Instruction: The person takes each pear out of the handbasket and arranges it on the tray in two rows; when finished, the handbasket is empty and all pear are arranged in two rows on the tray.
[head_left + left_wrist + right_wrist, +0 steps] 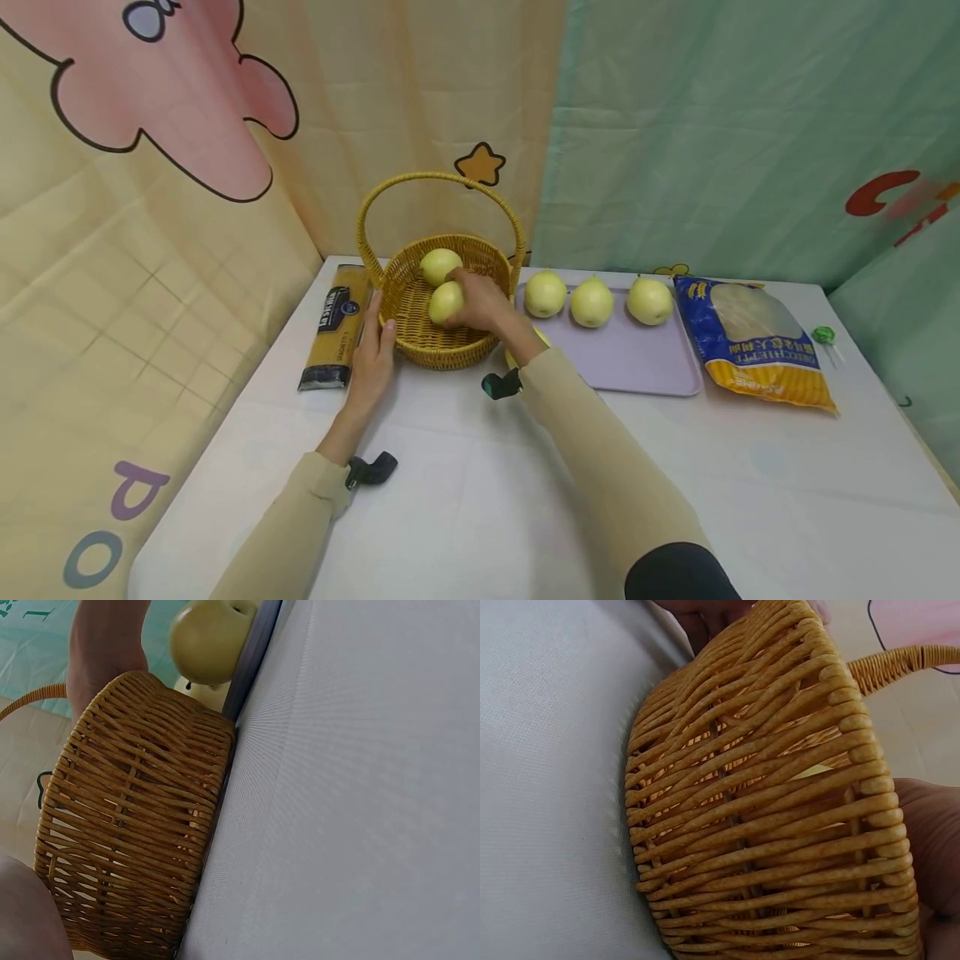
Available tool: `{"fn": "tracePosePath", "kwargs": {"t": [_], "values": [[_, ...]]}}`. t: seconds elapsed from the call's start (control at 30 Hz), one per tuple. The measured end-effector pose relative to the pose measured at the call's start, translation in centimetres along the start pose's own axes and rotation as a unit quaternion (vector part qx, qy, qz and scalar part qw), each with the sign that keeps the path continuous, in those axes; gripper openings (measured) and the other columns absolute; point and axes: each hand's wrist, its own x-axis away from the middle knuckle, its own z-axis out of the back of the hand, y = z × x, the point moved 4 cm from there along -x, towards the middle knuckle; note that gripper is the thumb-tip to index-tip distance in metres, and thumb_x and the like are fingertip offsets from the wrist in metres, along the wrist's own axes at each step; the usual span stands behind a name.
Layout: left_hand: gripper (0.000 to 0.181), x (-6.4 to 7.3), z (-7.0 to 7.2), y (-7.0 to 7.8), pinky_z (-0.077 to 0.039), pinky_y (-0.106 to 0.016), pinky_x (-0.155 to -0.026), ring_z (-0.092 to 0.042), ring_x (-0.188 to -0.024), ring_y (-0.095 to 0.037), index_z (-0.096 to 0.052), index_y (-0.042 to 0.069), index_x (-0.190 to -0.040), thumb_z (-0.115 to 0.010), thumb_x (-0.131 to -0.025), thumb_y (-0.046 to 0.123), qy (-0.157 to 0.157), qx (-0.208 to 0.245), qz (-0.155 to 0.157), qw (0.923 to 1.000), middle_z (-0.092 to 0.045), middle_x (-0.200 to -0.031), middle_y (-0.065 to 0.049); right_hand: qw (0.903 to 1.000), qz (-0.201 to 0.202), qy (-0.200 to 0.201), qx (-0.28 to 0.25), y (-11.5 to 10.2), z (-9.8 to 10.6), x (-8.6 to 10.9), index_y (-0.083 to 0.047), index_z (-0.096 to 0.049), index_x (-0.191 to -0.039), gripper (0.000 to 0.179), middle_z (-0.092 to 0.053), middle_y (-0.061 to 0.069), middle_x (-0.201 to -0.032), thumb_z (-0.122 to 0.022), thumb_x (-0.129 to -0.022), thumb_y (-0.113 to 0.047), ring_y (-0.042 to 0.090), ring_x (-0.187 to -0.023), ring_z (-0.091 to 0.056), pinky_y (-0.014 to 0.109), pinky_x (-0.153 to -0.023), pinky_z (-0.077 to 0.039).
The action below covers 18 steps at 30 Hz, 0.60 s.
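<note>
A woven wicker basket (442,358) with a tall hoop handle stands on the table. My left hand (372,358) rests against its left side, fingers fairly straight along the outer wall and the thumb near the rim. Inside the basket, my right hand (480,300) grips a yellow-green pear (446,303) from above and the right. Another pear (440,267) lies behind it in the basket. In both wrist views the basket wall (135,817) hides the held pear and most of the right hand's fingers.
Right of the basket, a lilac tray (645,367) bears several pears (592,302), one partly hidden by my right wrist. A spaghetti pack (336,333) lies left of the basket. Farther right are a blue-and-orange pasta bag (757,346) and a green lollipop (823,335). Curtains stand behind.
</note>
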Motion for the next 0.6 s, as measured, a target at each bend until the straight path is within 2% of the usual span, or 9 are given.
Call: {"fn": "tracePosePath", "kwargs": {"t": [0.2, 0.33, 0.6], "values": [[0.059, 0.08, 0.03, 0.36, -0.017, -0.054, -0.132, -0.017, -0.164, -0.028, -0.015, 0.030, -0.171, -0.034, -0.116, 0.041, 0.001, 0.004, -0.002, 1.0000, -0.015, -0.178, 0.005, 1.0000, -0.004, 0.000, -0.009, -0.03, 0.04, 0.02, -0.007, -0.050, -0.142, 0.077, -0.063, 0.016, -0.135, -0.093, -0.080, -0.021, 0.035, -0.127, -0.060, 0.046, -0.109, -0.049], [0.059, 0.09, -0.01, 0.44, -0.018, -0.055, -0.132, -0.017, -0.163, -0.029, -0.015, 0.028, -0.171, -0.034, -0.116, 0.040, 0.001, 0.004, -0.003, 1.0000, -0.016, -0.178, 0.004, 0.9999, 0.013, -0.001, 0.009, -0.19, 0.10, 0.07, -0.004, -0.054, -0.143, 0.076, -0.063, 0.015, -0.137, -0.092, -0.080, -0.021, 0.033, -0.129, -0.059, 0.044, -0.112, -0.047], [0.060, 0.18, 0.08, 0.40, -0.017, -0.056, -0.131, -0.017, -0.163, -0.031, -0.013, 0.029, -0.171, -0.033, -0.116, 0.042, -0.003, 0.001, 0.003, 1.0000, -0.014, -0.178, 0.003, 0.9991, 0.027, 0.033, 0.001, -0.28, 0.73, 0.74, -0.005, -0.056, -0.144, 0.076, -0.063, 0.014, -0.142, -0.090, -0.080, -0.030, 0.035, -0.134, -0.056, 0.047, -0.116, -0.043]]}}
